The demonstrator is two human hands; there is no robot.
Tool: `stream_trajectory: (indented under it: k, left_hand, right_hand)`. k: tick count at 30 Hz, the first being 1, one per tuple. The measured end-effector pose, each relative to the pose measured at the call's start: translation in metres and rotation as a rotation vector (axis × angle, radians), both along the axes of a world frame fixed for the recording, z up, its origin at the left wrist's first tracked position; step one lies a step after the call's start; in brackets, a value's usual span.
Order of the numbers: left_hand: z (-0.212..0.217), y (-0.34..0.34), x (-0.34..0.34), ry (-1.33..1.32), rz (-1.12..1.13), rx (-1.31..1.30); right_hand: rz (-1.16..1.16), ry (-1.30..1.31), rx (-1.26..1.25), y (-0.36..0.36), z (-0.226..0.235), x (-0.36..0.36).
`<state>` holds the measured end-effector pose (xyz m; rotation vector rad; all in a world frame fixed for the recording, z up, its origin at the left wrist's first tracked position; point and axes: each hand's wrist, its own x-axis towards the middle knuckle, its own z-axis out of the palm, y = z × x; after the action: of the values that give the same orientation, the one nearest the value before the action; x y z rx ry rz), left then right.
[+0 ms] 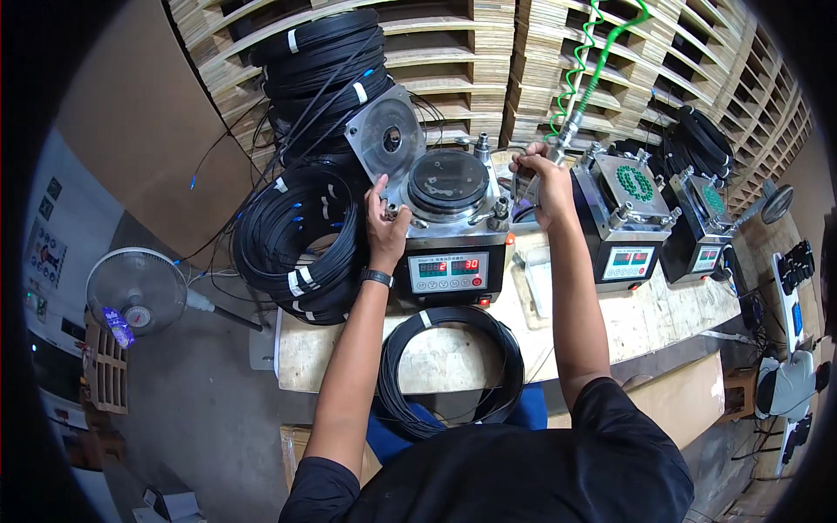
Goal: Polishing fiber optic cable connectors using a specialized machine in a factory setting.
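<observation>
My left hand is closed at the lower corner of a square metal plate with a round centre, held tilted up. The plate leans over the back left of a polishing machine. A dark round pad with pale smears lies uncovered on top of that machine, with corner clamps around it. My right hand is wrapped round a metal air blow gun at the machine's right. A green coiled hose runs up from the gun.
Coiled black cables are stacked at the left; another coil overlaps the table's front edge. Two more machines stand at the right. A shallow clear tray sits between machines. Wooden pallets rise behind; a fan stands left.
</observation>
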<state>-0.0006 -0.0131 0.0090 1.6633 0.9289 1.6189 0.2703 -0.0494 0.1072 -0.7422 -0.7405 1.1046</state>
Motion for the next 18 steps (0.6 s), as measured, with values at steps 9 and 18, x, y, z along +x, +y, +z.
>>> stream_trajectory:
  k: [9,18]
  left_hand:
    - [-0.003,0.003,-0.004,0.004,0.004,-0.017]
    - [-0.003,0.003,-0.004,-0.039,-0.029,-0.046]
  right_hand:
    - [0.133,-0.349,-0.096,0.014,0.021,-0.031]
    - [0.173,-0.259,-0.019,0.019,0.017,-0.072]
